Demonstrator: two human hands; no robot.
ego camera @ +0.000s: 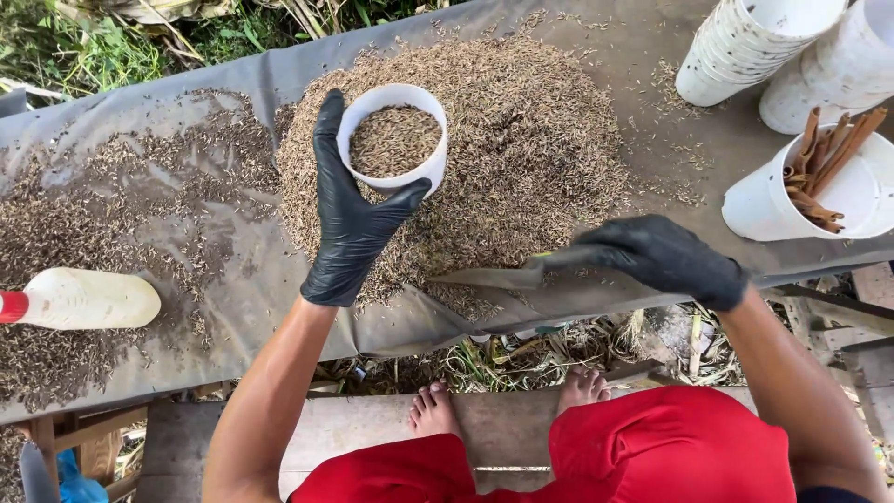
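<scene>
Left hand [352, 216] grips the full cup [393, 140] at upper centre, right hand [663, 256] clasps a trowel [498, 275]; I judge filling done, setting down next.

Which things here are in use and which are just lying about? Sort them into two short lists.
In use:
- left hand holding the white cup filled with husks
- right hand holding the trowel
- husk pile on the grey sheet

Lying about:
- white bottle on its side
- cup of bark sticks
- stacked white cups
</scene>
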